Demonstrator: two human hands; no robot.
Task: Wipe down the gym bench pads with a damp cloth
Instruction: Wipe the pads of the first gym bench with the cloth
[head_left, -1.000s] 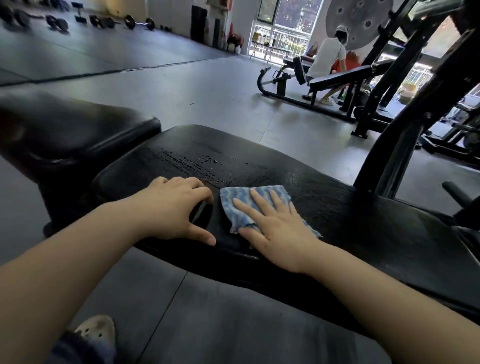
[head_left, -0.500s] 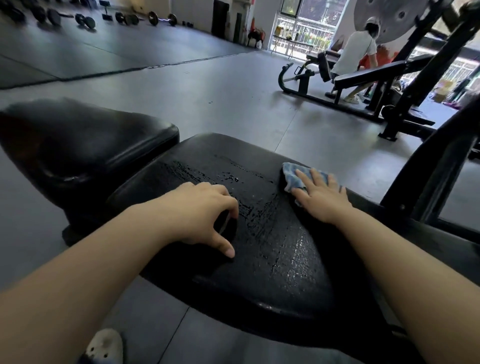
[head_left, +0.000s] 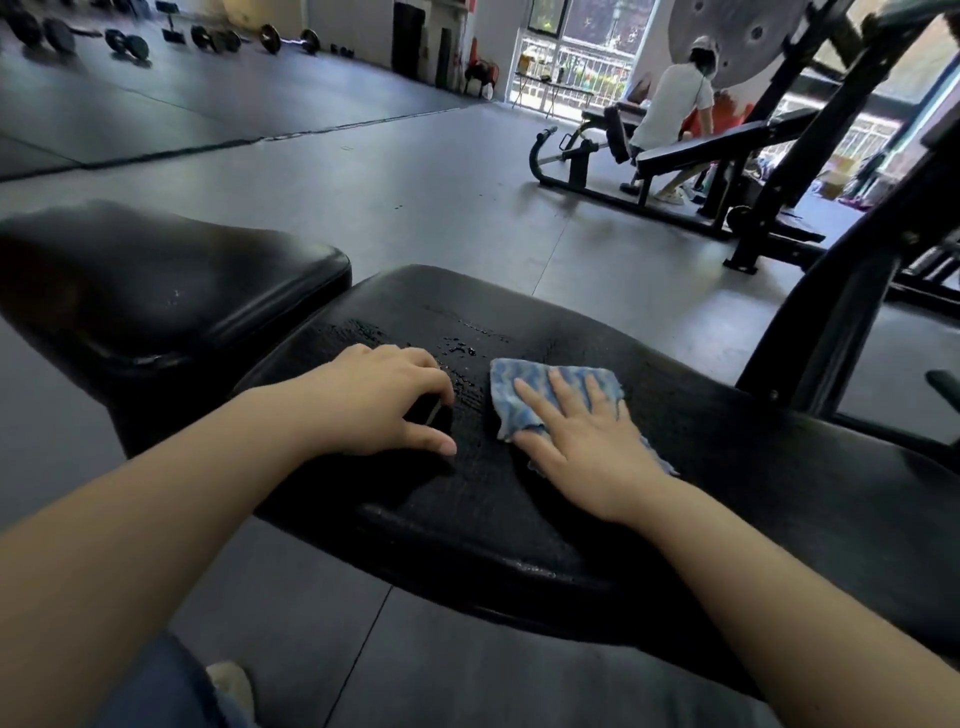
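Note:
A long black bench pad (head_left: 779, 467) runs across the middle of the head view, its left part wet and streaked. A blue and white cloth (head_left: 519, 389) lies flat on it. My right hand (head_left: 587, 447) presses the cloth down with straight, spread fingers. My left hand (head_left: 379, 405) rests on the pad just left of the cloth, fingers curled with their tips on the surface, holding nothing. A second black pad (head_left: 171, 280), the seat, sits to the left, apart from the long one by a narrow gap.
A black steel upright (head_left: 841, 312) rises behind the pad at the right. Across the grey floor a person (head_left: 670, 104) sits at another bench machine (head_left: 691, 156). Dumbbells (head_left: 130, 41) line the far left. My shoe (head_left: 231, 686) is on the floor below.
My right hand has slid the cloth back from the pad's far edge toward me and the middle. The left hand has kept its place on the pad.

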